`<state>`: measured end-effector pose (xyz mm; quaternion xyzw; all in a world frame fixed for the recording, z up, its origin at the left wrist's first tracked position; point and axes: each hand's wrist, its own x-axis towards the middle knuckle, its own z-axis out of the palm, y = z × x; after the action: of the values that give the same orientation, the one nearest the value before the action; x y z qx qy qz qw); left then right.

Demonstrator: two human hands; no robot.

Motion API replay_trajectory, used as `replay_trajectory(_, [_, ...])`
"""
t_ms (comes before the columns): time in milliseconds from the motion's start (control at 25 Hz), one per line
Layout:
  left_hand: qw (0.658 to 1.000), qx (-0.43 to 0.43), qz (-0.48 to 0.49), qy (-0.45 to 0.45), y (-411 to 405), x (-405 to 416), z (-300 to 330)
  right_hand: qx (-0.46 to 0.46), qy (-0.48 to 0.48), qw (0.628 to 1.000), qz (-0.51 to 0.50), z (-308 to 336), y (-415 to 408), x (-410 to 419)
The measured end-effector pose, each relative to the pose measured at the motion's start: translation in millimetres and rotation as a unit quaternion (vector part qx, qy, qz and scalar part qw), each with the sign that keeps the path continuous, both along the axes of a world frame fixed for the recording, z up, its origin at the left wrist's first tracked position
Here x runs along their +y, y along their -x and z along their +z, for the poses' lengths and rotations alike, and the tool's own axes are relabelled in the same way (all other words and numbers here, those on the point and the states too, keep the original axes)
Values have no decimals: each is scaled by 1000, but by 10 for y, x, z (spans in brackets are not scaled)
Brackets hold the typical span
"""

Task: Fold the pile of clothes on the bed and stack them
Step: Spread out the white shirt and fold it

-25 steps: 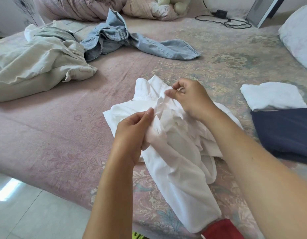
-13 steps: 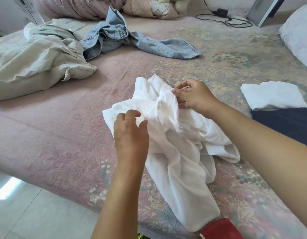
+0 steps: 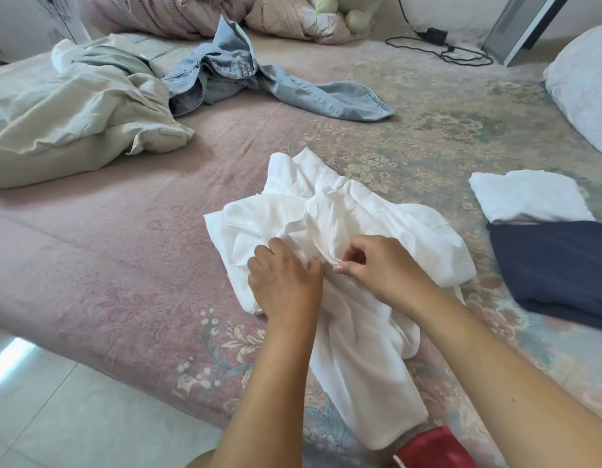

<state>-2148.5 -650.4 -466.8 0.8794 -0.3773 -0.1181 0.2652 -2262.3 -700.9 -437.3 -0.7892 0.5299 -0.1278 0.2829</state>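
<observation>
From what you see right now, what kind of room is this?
Most likely a bedroom at home: a bed with a floral pink bedspread, a white pillow at its right edge, and a plush toy beside rumpled bedding at the far end.

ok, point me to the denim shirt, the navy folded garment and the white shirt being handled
denim shirt (image 3: 330, 96): head view, on its outstretched sleeve.
navy folded garment (image 3: 556, 265): head view, middle of its top face.
white shirt (image 3: 377, 211): head view, crumpled upper part beyond the hands.

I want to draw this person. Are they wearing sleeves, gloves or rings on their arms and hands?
No gloves and no sleeves show: the left hand and right hand are bare, and both forearms are bare up to the picture's edge. No ring, watch or bracelet shows from this side. The nails look short and plain.
</observation>
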Motion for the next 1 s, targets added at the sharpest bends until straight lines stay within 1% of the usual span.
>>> replay_trajectory(40, [1000,17,1,11,-30,-2,-4,-28,-23,999,-23,36,6,-10])
replay_trajectory(80, [998,52,5,39,-72,8,16,-65,-46,995,-52,84,20,-17])
replay_trajectory(160, [979,171,16,111,-165,90,123,-159,-68,978,-120,197,67,-2])
replay_trajectory(200, [961,234,18,145,-190,157,204,-201,-62,965,-154,254,96,24])
replay_trajectory(280, [918,333,21,216,-210,321,378,-256,-22,942,-215,343,128,157])
replay_trajectory(360, [867,417,22,270,-188,422,505,-273,27,929,-250,413,80,377])
replay_trajectory(440, [812,514,17,276,-163,446,542,-278,48,926,-251,428,-42,580])
replay_trajectory(480, [790,555,9,260,-147,444,549,-294,40,922,-249,410,-96,638])
replay_trajectory(520, [776,583,-4,240,-137,444,552,-321,19,913,-250,378,-134,663])
replay_trajectory(560, [774,594,-18,219,-131,447,556,-356,-13,899,-255,342,-153,662])
replay_trajectory(640, [781,593,-32,195,-128,444,560,-407,-64,872,-266,287,-158,631])
replay_trajectory(680, [785,589,-35,192,-126,447,564,-406,-61,871,-269,255,-154,623])
replay_trajectory(760, [797,569,-46,197,-108,456,587,-362,-22,894,-264,219,-156,631])
replay_trajectory(840, [827,520,-63,202,-76,461,611,-342,-4,906,-249,228,-181,652])
replay_trajectory(920, [840,499,-79,198,-41,467,615,-377,-20,894,-240,228,-181,660])
replay_trajectory(1000, [837,504,-84,195,-36,466,607,-424,-45,871,-245,229,-155,650])
